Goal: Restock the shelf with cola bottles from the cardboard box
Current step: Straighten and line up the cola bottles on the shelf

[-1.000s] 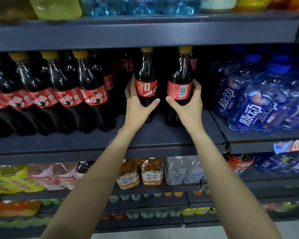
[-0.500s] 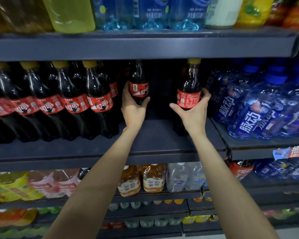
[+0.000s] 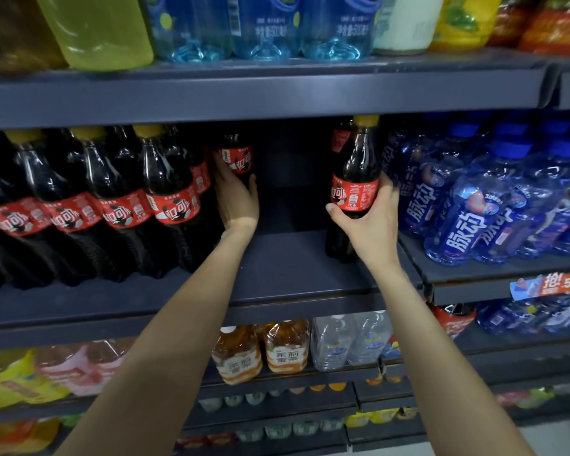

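Note:
Both arms reach onto the dark middle shelf. My left hand grips a cola bottle with a red label, deep in the shelf beside the row of cola bottles at the left. My right hand grips a second cola bottle with a yellow cap, standing upright on the shelf near the blue bottles. A gap of bare shelf lies between the two held bottles. The cardboard box is out of view.
Blue drink bottles fill the shelf to the right. The shelf above carries water and yellow drink bottles. Tea and water bottles stand on the lower shelf. A price tag hangs at the right edge.
My left hand has pushed its bottle further back and left into the shelf. My right hand has moved its bottle to the right. The two bottles are now far apart.

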